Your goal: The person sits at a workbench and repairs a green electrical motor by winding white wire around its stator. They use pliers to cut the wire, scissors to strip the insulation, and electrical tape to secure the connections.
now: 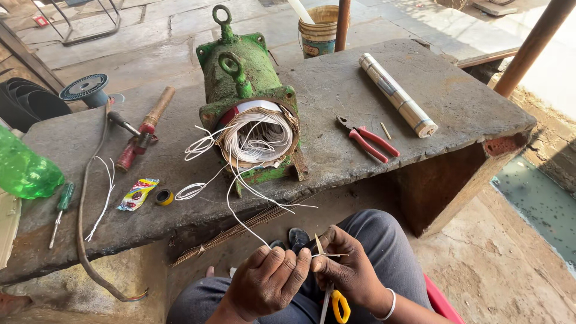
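Observation:
My left hand [268,279] pinches the end of a thin white wire [237,211] that runs down from the coil windings [259,135] of a green motor housing [243,75] lying on a stone slab [336,120]. My right hand [351,267] grips yellow-handled scissors [333,297], blade pointing up beside the wire tip [330,255]. Both hands are close together above my lap, thumbs near the wire's bared end.
Red-handled pliers [369,139] and a rolled sheet tube [397,95] lie right of the motor. To its left are a hammer [144,129], tape roll [163,197], wrapper [138,194], green screwdriver [61,210], green bottle [24,171] and wire spool [87,90]. A bucket [318,30] stands behind.

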